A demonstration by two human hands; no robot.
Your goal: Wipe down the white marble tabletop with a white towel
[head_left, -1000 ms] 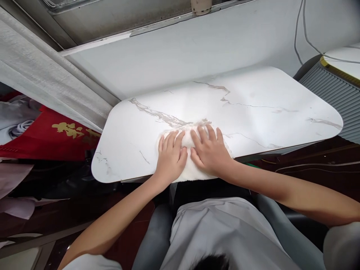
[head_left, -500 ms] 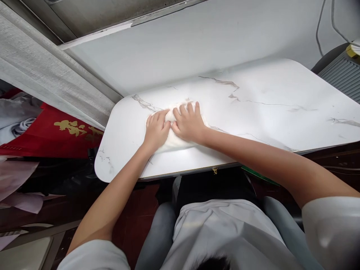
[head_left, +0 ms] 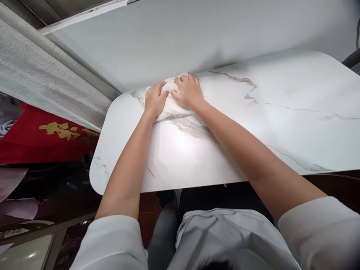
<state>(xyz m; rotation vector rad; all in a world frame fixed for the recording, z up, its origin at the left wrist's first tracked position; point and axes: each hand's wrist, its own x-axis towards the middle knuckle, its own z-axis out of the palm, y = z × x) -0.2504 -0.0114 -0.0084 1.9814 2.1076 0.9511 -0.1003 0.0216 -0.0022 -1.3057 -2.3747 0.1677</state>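
A bunched white cloth [head_left: 173, 107] lies on the white marble-patterned tabletop [head_left: 180, 161], up at its far edge against the wall. My left hand [head_left: 155, 100] grips the cloth's left side, its fingers curled over the top. On the right part of the cloth presses my right hand [head_left: 189, 92], fingers bent over the far side and thumb pointing left. Both arms reach forward over the table. Some of the cloth is hidden beneath the hands.
A pale wall [head_left: 182, 37] rises directly behind the table. Left of it hangs a grey curtain [head_left: 56, 71], with a red cloth bearing gold characters [head_left: 60, 131] below. A dark gap and part of a chair lie beneath the near edge.
Both hands have pushed the cloth away from me, from the middle of the table to its far edge. My arms are straighter, and the view has shifted slightly.
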